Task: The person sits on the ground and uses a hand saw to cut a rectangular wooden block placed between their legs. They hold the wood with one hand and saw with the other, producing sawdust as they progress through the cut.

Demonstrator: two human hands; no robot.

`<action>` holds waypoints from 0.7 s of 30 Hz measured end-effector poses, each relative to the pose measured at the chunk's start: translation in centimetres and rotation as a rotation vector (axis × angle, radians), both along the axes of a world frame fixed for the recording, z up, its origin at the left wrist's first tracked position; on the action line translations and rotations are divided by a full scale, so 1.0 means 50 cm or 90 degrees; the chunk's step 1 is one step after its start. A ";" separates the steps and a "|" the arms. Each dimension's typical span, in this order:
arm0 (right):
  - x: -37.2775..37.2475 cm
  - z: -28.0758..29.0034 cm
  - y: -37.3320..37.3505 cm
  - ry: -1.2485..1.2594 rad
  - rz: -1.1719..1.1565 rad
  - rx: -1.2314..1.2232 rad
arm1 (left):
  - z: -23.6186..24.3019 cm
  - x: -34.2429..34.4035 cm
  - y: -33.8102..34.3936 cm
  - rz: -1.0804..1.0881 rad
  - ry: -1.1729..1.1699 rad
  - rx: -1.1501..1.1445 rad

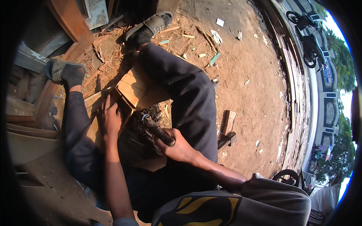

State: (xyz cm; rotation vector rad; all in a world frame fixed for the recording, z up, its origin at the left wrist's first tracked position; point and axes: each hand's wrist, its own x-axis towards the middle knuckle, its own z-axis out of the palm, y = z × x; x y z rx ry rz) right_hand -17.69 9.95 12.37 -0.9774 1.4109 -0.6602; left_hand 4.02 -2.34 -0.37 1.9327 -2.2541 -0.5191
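Observation:
My right hand (178,146) is closed round the thick dark handle (156,130) of a tool. A pale tie is wound near the handle's far end, and I cannot make out the working end clearly. Between my legs a light wooden piece (132,87) with grooved strips stands tilted, its near edge looking toothed. My left hand (112,119) lies with fingers stretched out on a light wooden board (94,126) beside it. Shadow covers much of the space between the two hands.
Wooden frames and panels (71,22) lean at the far left. Splinters and offcuts litter the dirt ground (249,98). Right of my knee lie a wood block (229,121) and a dark metal piece (227,140). Long planks (292,75) line the right side, with a motorcycle (311,43) beyond.

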 end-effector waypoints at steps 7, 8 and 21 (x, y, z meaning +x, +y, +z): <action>0.027 -0.014 -0.050 0.014 -0.013 0.016 | -0.063 0.043 -0.013 -0.011 -0.005 -0.058; 0.025 -0.014 -0.046 0.005 -0.020 0.015 | -0.057 0.035 -0.014 -0.014 -0.007 -0.055; 0.022 -0.001 -0.051 0.010 -0.019 0.061 | -0.037 0.026 -0.009 -0.014 -0.031 -0.061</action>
